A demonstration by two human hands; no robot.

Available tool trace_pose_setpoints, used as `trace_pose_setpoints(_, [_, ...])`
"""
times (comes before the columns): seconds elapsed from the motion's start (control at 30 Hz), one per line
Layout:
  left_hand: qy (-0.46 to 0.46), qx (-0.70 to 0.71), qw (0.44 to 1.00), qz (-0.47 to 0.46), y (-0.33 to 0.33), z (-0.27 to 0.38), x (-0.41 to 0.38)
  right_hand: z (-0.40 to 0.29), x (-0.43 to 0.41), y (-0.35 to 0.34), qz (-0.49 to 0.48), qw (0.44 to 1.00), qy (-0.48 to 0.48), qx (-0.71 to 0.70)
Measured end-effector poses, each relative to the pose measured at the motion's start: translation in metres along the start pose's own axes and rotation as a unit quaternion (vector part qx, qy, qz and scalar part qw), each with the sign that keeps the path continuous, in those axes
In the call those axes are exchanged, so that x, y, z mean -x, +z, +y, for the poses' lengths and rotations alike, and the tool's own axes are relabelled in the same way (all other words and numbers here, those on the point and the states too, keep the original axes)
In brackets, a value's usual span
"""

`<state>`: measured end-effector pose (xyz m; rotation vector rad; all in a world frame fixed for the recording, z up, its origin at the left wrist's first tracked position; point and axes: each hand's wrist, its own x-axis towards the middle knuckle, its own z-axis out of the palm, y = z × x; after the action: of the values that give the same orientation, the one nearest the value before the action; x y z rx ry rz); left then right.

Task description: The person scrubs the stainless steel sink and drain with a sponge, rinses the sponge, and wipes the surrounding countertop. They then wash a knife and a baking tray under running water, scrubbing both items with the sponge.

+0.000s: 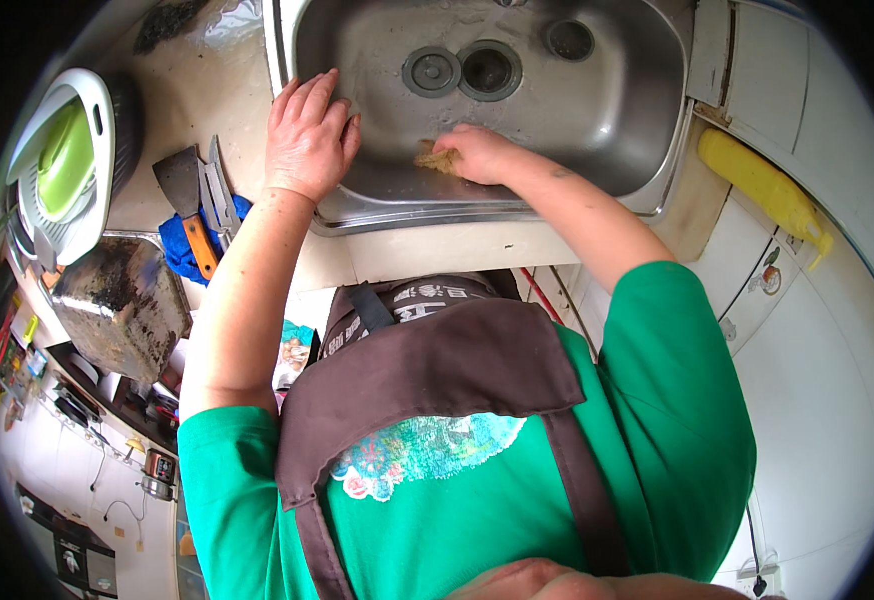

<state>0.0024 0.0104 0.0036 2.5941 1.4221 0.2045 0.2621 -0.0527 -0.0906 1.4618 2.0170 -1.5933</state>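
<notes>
Inside the stainless steel sink [377,142], my right hand [479,152] grips a brownish scrubbing pad [437,159] and presses it against the basin near the front wall. My left hand [308,135] rests over the sink's left rim, fingers spread and holding nothing. A round drain cover [431,72] lies beside the drain hole [488,70]. Farther right is a round overflow opening [569,40]. Small wet spots and bits show on the basin floor.
Left on the counter lie a scraper with a wooden handle [198,244], a knife [217,184] and a blue cloth [175,247]. A white colander [103,161] with a green basket [66,157] stands beyond, near a blackened metal pan [118,300]. On the right lies a yellow bottle [756,184].
</notes>
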Motion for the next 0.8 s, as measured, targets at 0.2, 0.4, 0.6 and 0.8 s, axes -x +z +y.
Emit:
trace_pose_setpoints(0.2, [0.013,-0.017,1.000,-0.003,0.003,-0.003,0.000,0.048,-0.016,-0.060,0.227,0.959,0.064,0.160])
trace_pose_setpoints(0.4, [0.012,-0.033,0.999,0.003,0.006,-0.005,0.003,0.000,0.096,-0.110,0.135,0.989,-0.062,-0.019])
trace_pose_setpoints(0.6, [0.019,-0.028,0.999,-0.002,0.008,-0.006,0.002,-0.067,0.128,-0.019,0.235,0.957,-0.171,0.018])
trace_pose_setpoints(0.8, [0.016,0.013,1.000,0.018,0.000,0.000,-0.001,-0.012,0.131,-0.044,0.243,0.969,-0.019,0.036])
